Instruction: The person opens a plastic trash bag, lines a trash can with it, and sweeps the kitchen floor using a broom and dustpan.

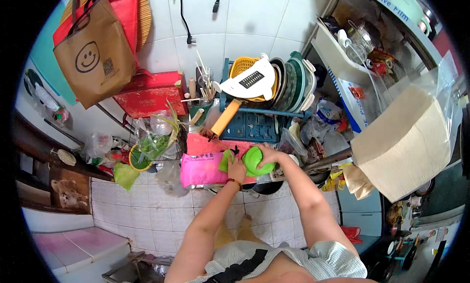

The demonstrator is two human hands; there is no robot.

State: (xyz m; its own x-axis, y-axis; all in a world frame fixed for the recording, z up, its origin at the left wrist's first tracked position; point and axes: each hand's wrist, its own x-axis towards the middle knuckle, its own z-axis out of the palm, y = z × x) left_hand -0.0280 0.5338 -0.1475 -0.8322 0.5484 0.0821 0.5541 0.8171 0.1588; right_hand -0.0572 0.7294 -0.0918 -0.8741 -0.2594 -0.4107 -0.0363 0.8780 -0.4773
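My right hand (268, 155) curls its fingers around a bright green, rounded bundle (252, 158) that looks like thin plastic; its exact kind does not show. Just left of it, my left hand (237, 170) has its fingers closed at a smaller bright green piece (224, 161) of the same colour. Whether the two green parts are joined is hidden. Below my left hand lies a pink printed plastic pack (203, 169). Behind that pack is a coral-red sheet or bag (198, 145) at the front of the counter.
A blue dish rack (249, 126) holds a yellow basket, a white grater-like board (250, 81) and several bowls. Utensils stand in a holder (199, 107) beside a red box (152, 93). Bagged greens (155, 143) hang left; a large beige paper stack (401, 136) juts in at right.
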